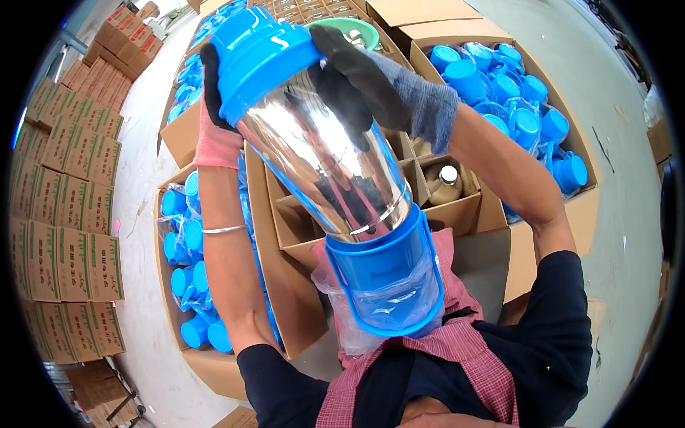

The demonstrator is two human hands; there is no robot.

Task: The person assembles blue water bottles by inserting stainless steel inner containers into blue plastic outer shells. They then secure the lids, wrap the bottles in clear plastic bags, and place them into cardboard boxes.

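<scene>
The gloved left hand and right hand had fingers clamped around a silver flask's blue-topped end; a blue cup showed just below the flask.

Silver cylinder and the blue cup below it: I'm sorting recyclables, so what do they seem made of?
Silver cylinder: probably polished metal, judging by its mirror-bright reflections, though mirrored glass is possible. Blue cup: likely glossy moulded plastic, from its smooth, even colour; clear film covers part.

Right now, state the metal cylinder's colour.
The metal cylinder is shiny silver, clearest in the head view.
</scene>
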